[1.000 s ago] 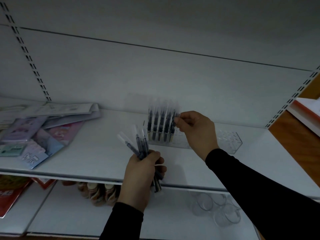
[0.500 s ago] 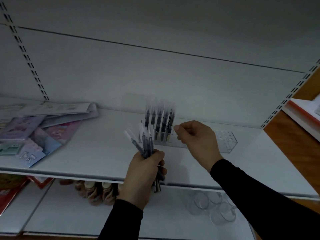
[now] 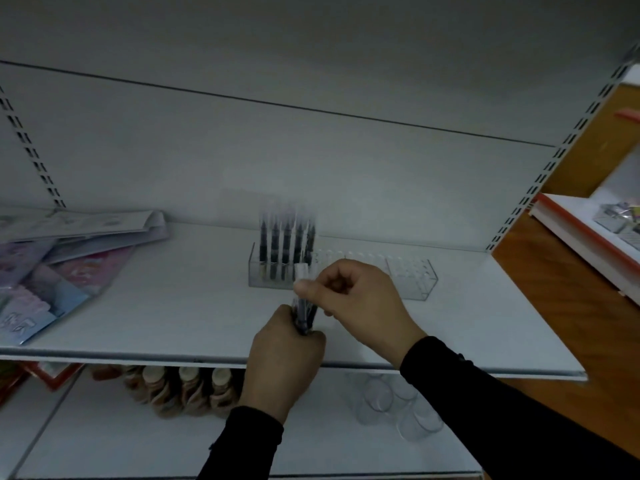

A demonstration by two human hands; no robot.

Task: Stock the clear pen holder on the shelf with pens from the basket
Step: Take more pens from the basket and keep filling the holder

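Note:
A clear pen holder [image 3: 412, 278] stands on the white shelf [image 3: 173, 317], towards the back. Several dark pens with clear caps [image 3: 285, 244] stand upright in its left end; its right end shows bare holes. My left hand [image 3: 284, 355] is in front of the holder, fist closed around a bundle of pens [image 3: 304, 315] that point up. My right hand [image 3: 356, 299] is just above and right of it, thumb and fingers pinched on the clear cap end of one pen in that bundle. No basket is in view.
Flat stationery packets [image 3: 65, 251] lie piled on the shelf's left part. On the shelf below stand brown bottles [image 3: 187, 389] and clear cups [image 3: 391, 400]. A wooden surface and a red-edged white shelf [image 3: 581, 233] lie to the right.
My right hand left the pens in the holder and came down and towards me to the bundle in my left hand, pinching one pen's cap. My left hand shifted slightly right.

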